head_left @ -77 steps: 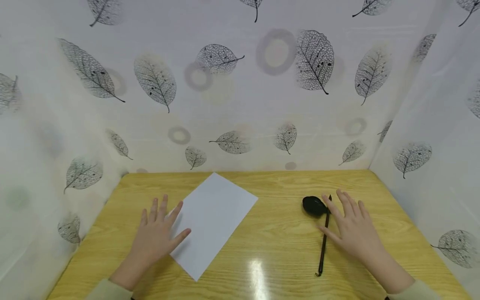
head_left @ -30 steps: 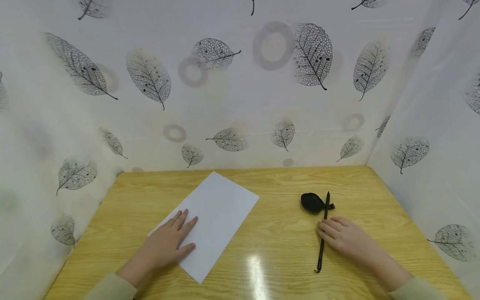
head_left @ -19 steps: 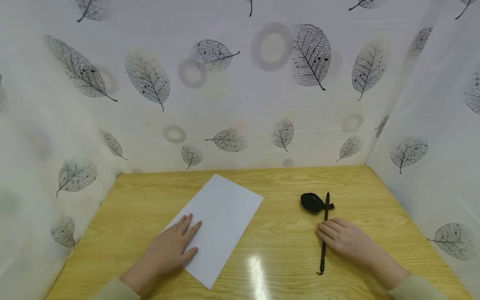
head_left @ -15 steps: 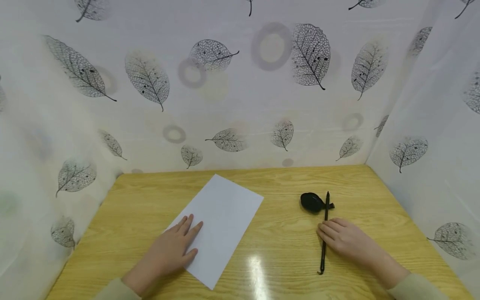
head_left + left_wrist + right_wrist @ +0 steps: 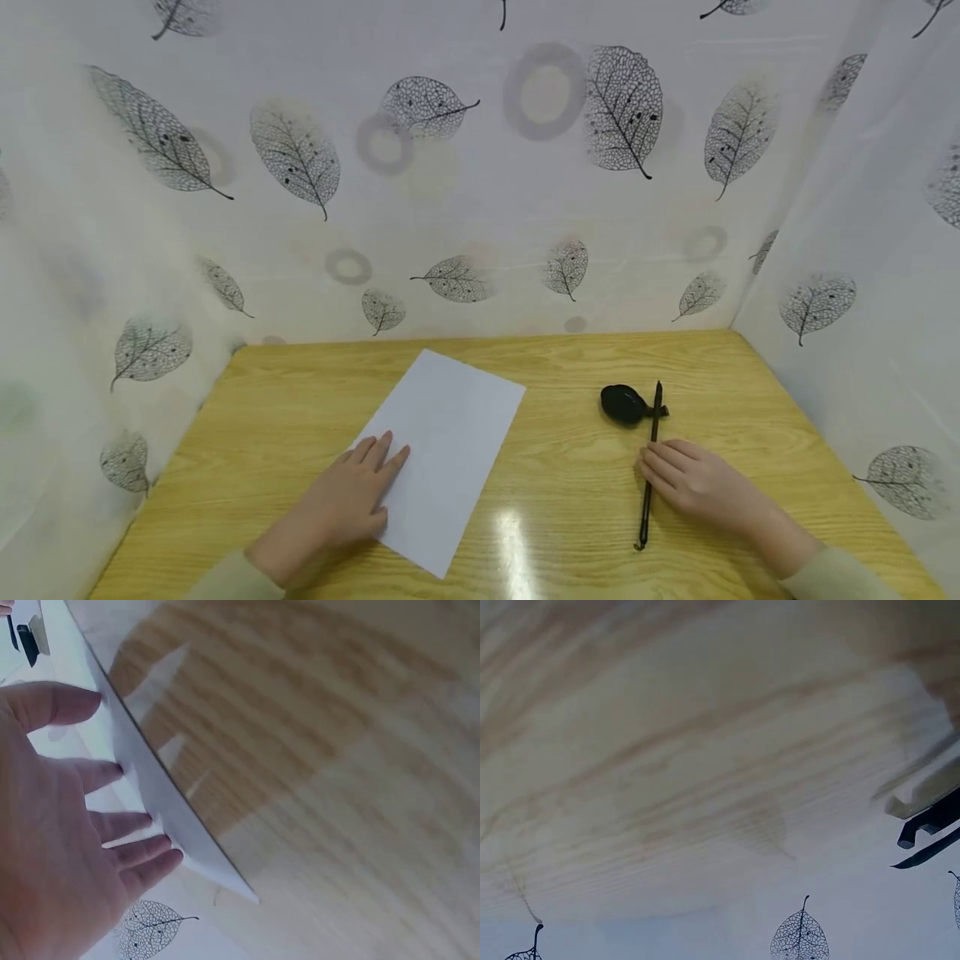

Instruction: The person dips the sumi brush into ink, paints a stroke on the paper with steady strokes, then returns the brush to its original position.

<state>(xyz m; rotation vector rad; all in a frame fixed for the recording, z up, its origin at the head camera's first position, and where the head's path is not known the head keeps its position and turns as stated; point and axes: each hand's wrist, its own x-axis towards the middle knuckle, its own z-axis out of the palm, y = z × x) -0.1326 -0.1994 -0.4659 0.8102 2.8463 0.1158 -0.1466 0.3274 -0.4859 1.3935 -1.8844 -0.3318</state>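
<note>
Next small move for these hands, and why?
I'd probably have the right hand lift the ink brush straight up off the table: its fingers bend over the shaft, and the pointed end crosses above the small black dish's handle, so a sideways drag might catch it. The left hand can stay on the white paper, probably steadying it.

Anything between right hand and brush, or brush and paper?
Nothing visible separates the right hand from the brush: they touch. The black dish lies between the brush's far end and the paper.
</note>
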